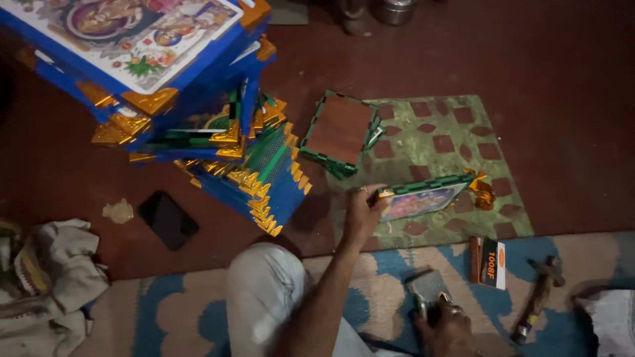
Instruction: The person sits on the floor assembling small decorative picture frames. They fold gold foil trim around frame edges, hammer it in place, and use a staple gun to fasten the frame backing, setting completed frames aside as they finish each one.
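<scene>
My left hand [365, 210] grips the near left corner of a small green-edged picture frame [423, 198], which lies tilted on a green patterned mat [463, 132]. A crumpled gold foil piece [481, 192] sits at the frame's right end. My right hand [450, 324] is low at the bottom edge, closed around a grey metal hand tool [428, 291] that rests on the blue and beige rug [198, 311].
A tall leaning stack of blue frames with gold corners [198, 112] fills the upper left. Face-down frames [338, 132] lie on the mat. A small box [489, 262] and a hammer [539, 297] lie right. A black phone [167, 219] and cloth [46, 284] are left.
</scene>
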`<move>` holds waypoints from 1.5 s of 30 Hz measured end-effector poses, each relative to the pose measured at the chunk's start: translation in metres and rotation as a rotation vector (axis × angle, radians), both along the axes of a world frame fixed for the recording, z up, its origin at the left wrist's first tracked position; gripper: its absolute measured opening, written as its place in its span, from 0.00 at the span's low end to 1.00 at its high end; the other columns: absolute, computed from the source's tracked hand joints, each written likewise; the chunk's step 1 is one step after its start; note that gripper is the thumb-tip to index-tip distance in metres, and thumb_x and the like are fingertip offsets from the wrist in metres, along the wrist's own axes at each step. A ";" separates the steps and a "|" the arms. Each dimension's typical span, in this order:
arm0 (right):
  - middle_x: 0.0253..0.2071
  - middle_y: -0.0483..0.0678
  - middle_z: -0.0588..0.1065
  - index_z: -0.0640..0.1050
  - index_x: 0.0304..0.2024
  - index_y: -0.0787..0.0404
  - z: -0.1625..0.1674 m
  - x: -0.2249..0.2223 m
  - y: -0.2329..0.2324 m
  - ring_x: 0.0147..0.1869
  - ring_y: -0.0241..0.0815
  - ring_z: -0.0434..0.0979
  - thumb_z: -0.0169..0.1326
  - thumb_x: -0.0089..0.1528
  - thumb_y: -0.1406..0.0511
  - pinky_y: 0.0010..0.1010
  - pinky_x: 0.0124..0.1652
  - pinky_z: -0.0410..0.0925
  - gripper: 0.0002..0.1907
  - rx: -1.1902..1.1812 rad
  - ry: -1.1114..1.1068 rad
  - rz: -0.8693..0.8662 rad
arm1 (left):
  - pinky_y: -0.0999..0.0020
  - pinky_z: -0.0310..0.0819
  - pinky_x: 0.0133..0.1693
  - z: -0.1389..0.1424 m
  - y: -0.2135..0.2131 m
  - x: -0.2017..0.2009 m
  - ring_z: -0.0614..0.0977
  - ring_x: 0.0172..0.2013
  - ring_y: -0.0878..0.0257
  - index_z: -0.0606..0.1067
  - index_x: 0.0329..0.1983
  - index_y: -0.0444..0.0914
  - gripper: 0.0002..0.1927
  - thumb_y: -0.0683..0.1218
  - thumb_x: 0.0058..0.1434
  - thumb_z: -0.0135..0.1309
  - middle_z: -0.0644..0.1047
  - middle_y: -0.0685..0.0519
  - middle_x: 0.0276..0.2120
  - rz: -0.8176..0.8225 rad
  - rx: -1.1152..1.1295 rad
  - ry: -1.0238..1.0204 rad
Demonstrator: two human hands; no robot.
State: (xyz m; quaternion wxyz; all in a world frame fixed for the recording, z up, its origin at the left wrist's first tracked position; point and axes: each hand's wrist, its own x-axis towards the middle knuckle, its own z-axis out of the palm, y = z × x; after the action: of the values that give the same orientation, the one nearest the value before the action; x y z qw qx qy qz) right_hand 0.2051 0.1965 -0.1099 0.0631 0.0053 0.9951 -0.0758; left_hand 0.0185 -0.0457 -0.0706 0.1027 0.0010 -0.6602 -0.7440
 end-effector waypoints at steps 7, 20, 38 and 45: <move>0.48 0.60 0.77 0.74 0.61 0.71 0.009 -0.028 0.062 0.49 0.57 0.77 0.53 0.63 0.55 0.49 0.49 0.68 0.31 -1.380 -0.353 -0.756 | 0.66 0.76 0.43 -0.005 0.009 0.014 0.83 0.41 0.62 0.79 0.52 0.32 0.19 0.47 0.61 0.65 0.82 0.48 0.40 0.010 -0.132 -0.059; 0.33 0.61 0.74 0.75 0.42 0.72 0.141 -0.073 -0.034 0.39 0.56 0.75 0.47 0.69 0.50 0.46 0.42 0.70 0.28 -0.378 -0.147 -0.089 | 0.62 0.79 0.41 0.000 0.027 0.047 0.87 0.41 0.53 0.80 0.52 0.39 0.16 0.43 0.61 0.62 0.84 0.43 0.41 0.078 -0.205 -0.063; 0.32 0.69 0.75 0.74 0.36 0.68 0.136 -0.093 -0.074 0.41 0.71 0.77 0.46 0.70 0.55 0.56 0.42 0.66 0.22 -0.182 0.237 0.143 | 0.58 0.78 0.43 -0.018 0.034 0.047 0.86 0.44 0.47 0.80 0.55 0.37 0.20 0.35 0.58 0.58 0.82 0.38 0.41 0.065 -0.185 -0.039; 0.43 0.75 0.72 0.70 0.39 0.67 0.116 -0.090 -0.061 0.45 0.76 0.72 0.46 0.72 0.53 0.55 0.43 0.65 0.21 -0.201 0.612 0.330 | 0.63 0.81 0.46 -0.012 0.031 0.044 0.87 0.46 0.54 0.78 0.56 0.37 0.20 0.37 0.60 0.57 0.83 0.41 0.44 0.033 -0.019 0.049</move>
State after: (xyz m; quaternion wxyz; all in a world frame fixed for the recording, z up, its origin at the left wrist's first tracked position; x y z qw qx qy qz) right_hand 0.1149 0.1358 0.0063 -0.2263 -0.1846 0.9429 -0.1599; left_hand 0.0622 -0.0147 -0.0823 0.1312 -0.0071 -0.6643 -0.7358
